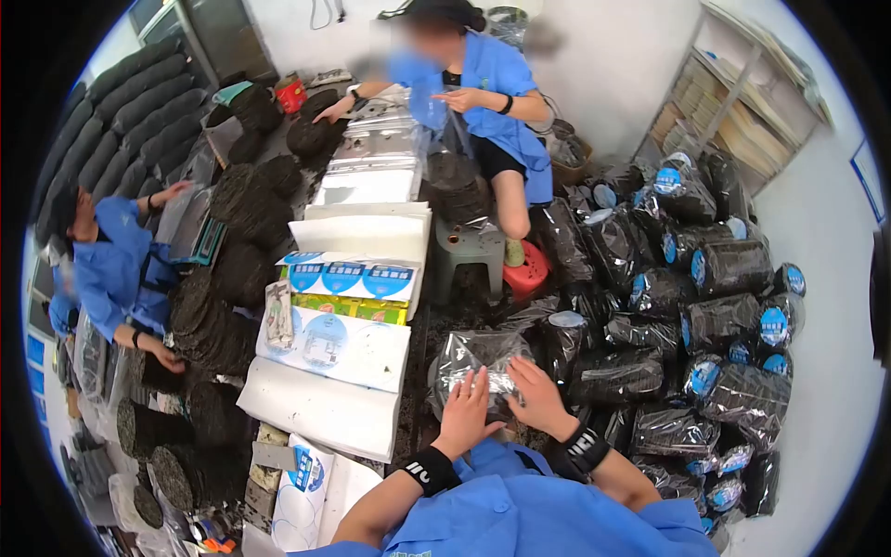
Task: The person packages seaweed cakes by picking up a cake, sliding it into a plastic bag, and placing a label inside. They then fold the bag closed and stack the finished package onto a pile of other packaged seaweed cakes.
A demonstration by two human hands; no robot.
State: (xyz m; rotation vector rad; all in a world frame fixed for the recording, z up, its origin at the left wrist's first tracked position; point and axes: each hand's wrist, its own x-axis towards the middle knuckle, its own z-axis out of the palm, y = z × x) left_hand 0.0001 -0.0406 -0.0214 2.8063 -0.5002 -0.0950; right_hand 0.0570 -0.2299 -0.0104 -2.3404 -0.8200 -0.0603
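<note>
In front of my body lies a shiny clear plastic bag with dark contents, apparently dried seaweed. My left hand rests flat on its near left part, fingers stretched out. On its near right side my right hand also presses with straight fingers. A lighter strip, perhaps glare or a label, shows between the fingertips. Both wrists wear black bands. What supports the bag is mostly hidden.
Filled bags with blue labels are heaped on the right. Left of me runs a table with white label sheets and dark round stacks. A grey stool and red basket stand ahead. Two co-workers in blue handle dark stacks.
</note>
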